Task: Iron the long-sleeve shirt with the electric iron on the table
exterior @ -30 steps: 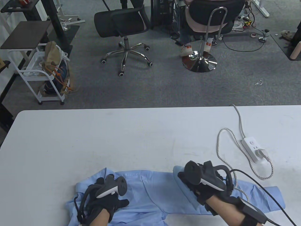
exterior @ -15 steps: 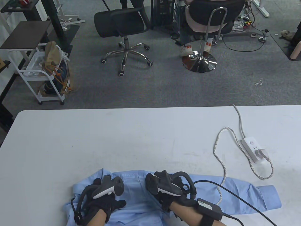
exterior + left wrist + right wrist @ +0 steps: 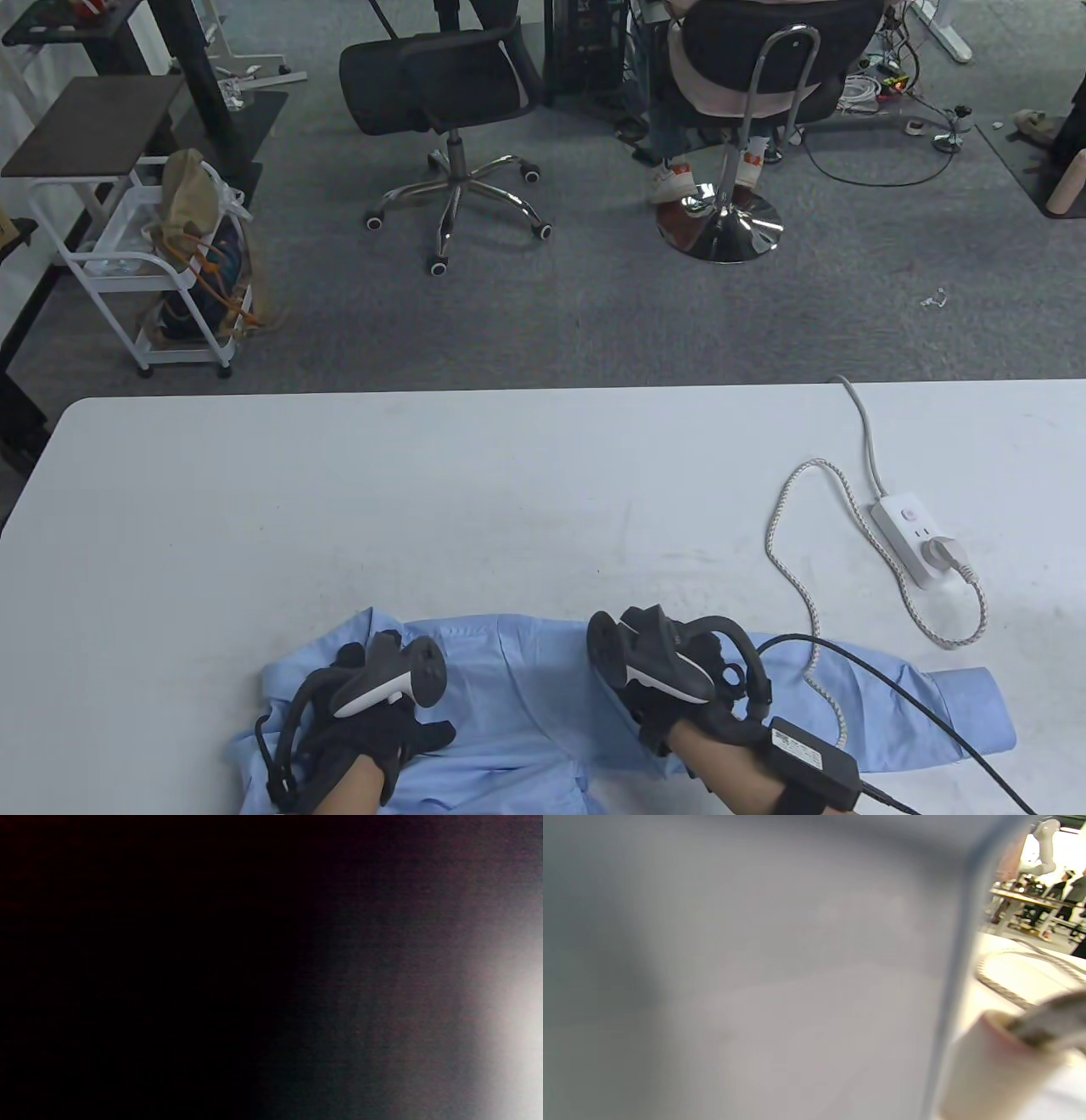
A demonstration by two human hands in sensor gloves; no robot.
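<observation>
The white bench (image 3: 339, 509) carries a blue shirt (image 3: 526, 679) spread along its near edge, one sleeve (image 3: 933, 705) reaching right. On the shirt, the left hand (image 3: 373, 722) lies flat with fingers spread, while the right hand (image 3: 670, 696) sits at mid-shirt over the iron, which is hidden beneath it, so its grip cannot be told. A braided cord (image 3: 789, 560) runs from there to a power strip (image 3: 920, 531) on the bench's right; the wrist views are blurred.

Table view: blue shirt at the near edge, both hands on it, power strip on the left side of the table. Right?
Not quite. The power strip lies on the right side of the table, as the table view shows. The blue shirt is at the near edge with the left hand and right hand on it.
</observation>
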